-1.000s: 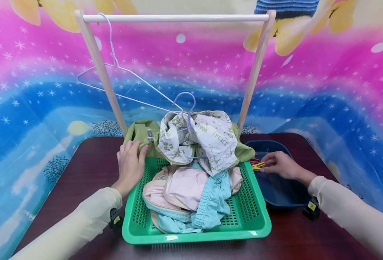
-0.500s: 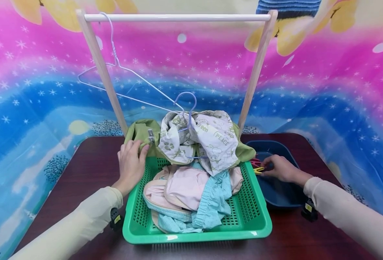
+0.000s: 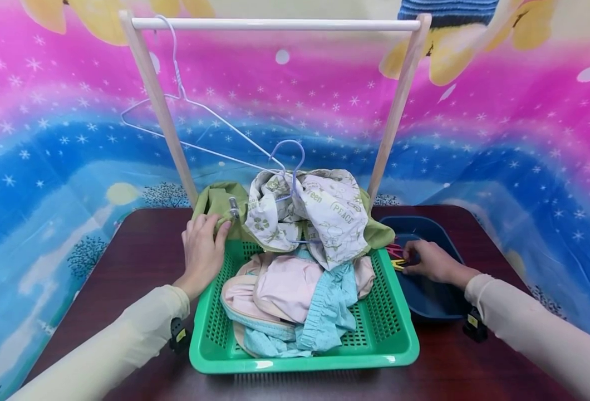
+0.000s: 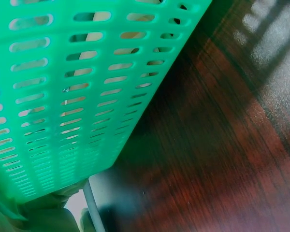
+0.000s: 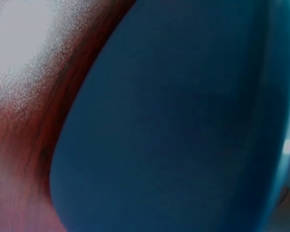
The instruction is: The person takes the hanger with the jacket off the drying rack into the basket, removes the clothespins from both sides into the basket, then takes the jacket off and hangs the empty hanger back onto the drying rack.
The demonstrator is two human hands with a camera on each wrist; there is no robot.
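In the head view, my left hand grips the edge of a green jacket beside a metallic clip. The jacket lies across the back of a green basket, its white printed lining showing. A lilac hanger pokes up out of it. My right hand is in a dark blue basin, its fingertips pinching a yellow clothespin. Red clothespins lie close by. Neither wrist view shows the fingers plainly.
Pink and turquoise clothes are heaped in the basket. Behind it stands a wooden rack with a white rail, where another lilac hanger hangs at the left end. Everything stands on a dark reddish table.
My right hand has shifted slightly left and down in the basin, and the yellow clothespin has dropped a little with it. My left hand stays on the jacket.
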